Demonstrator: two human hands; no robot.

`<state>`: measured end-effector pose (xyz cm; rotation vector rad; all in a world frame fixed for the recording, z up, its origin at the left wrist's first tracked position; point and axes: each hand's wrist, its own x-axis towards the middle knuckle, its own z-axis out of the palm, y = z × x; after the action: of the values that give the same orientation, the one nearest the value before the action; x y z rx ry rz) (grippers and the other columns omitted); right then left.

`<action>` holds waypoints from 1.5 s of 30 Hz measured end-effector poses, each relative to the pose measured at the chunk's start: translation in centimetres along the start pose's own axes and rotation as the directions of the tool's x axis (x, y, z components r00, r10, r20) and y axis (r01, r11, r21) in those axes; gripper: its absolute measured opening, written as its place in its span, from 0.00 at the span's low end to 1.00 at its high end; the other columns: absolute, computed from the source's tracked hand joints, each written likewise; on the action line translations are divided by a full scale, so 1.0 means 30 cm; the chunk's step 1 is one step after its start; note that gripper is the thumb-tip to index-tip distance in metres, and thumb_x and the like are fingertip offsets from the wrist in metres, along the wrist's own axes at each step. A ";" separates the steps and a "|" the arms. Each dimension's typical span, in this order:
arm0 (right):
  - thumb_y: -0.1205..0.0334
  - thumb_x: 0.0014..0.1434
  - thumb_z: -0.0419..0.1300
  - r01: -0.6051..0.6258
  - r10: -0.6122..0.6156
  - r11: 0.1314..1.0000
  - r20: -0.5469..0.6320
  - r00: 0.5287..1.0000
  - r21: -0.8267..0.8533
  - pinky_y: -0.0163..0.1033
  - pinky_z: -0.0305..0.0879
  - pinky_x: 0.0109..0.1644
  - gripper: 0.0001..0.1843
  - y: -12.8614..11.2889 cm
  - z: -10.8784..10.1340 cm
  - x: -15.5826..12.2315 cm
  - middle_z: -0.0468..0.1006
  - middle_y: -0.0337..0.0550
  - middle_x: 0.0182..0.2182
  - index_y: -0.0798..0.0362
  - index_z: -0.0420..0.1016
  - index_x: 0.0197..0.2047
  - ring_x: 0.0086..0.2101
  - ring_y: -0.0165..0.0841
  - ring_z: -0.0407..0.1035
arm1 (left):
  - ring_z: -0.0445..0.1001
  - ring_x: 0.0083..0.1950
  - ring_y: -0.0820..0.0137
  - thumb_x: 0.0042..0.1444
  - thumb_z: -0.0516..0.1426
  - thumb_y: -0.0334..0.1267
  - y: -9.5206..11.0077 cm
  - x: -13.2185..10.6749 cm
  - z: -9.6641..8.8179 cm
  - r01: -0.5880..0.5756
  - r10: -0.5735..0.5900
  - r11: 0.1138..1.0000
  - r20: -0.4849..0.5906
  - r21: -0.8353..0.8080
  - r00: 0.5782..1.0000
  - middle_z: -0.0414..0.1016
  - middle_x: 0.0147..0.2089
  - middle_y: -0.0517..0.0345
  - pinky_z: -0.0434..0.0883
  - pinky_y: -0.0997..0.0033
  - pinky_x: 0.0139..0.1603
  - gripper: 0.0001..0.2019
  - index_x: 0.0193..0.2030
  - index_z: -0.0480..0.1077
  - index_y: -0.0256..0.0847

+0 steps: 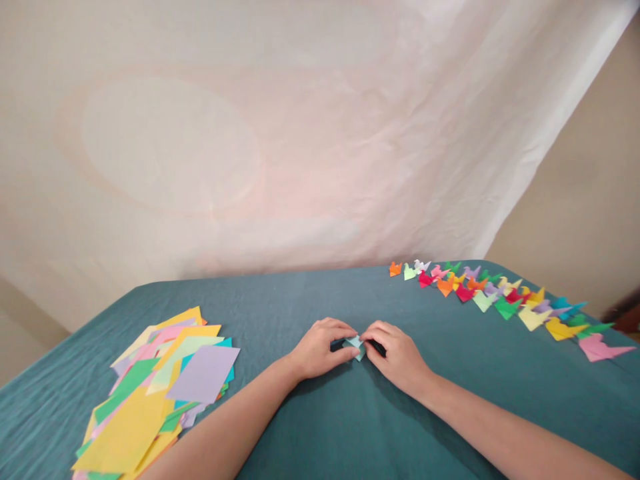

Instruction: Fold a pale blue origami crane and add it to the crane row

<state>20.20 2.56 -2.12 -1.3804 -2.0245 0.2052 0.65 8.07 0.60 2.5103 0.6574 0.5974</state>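
A small piece of light blue folded paper (356, 345) is between my two hands, just over the middle of the table. My left hand (325, 348) pinches its left side between thumb and fingers. From the other side my right hand (395, 353) has its thumb and fingertips closed at the paper's right edge. The fingers cover part of the paper, so its full folded shape is hidden.
A loose pile of coloured paper sheets (130, 427) lies at the left on the dark green tablecloth (280, 300). Several folded paper birds (533, 317) stand in rows along the right side. A pale cloth (300, 133) hangs behind the table.
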 end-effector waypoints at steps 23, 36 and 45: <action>0.71 0.55 0.56 0.054 -0.055 0.996 -0.015 0.998 -0.077 0.38 0.61 0.40 0.07 -0.013 0.013 0.003 0.72 0.40 0.33 0.51 0.72 0.35 0.35 0.33 0.66 | 0.69 0.48 0.66 0.56 0.56 0.47 0.000 0.000 0.019 0.096 -0.097 0.995 -0.064 -0.006 0.993 0.74 0.46 0.57 0.62 0.67 0.51 0.14 0.46 0.73 0.46; 0.69 0.56 0.55 0.051 -0.053 0.996 -0.022 0.998 -0.077 0.38 0.61 0.40 0.07 -0.014 0.011 0.005 0.72 0.41 0.32 0.51 0.72 0.36 0.35 0.33 0.65 | 0.69 0.48 0.66 0.55 0.56 0.46 0.006 0.001 0.014 0.097 -0.097 0.995 -0.049 -0.013 0.994 0.74 0.46 0.57 0.62 0.67 0.51 0.14 0.46 0.72 0.46; 0.68 0.57 0.55 0.055 -0.058 0.995 -0.039 0.998 -0.081 0.38 0.61 0.41 0.06 -0.014 0.012 0.002 0.72 0.41 0.33 0.51 0.72 0.36 0.35 0.33 0.66 | 0.68 0.49 0.65 0.52 0.59 0.44 0.008 -0.003 0.012 0.084 -0.083 0.996 -0.034 0.019 0.996 0.72 0.48 0.58 0.61 0.67 0.52 0.17 0.49 0.70 0.47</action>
<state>19.64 2.50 -2.18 -1.3625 -2.0540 0.0708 0.84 7.72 0.43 2.4824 0.7797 0.6059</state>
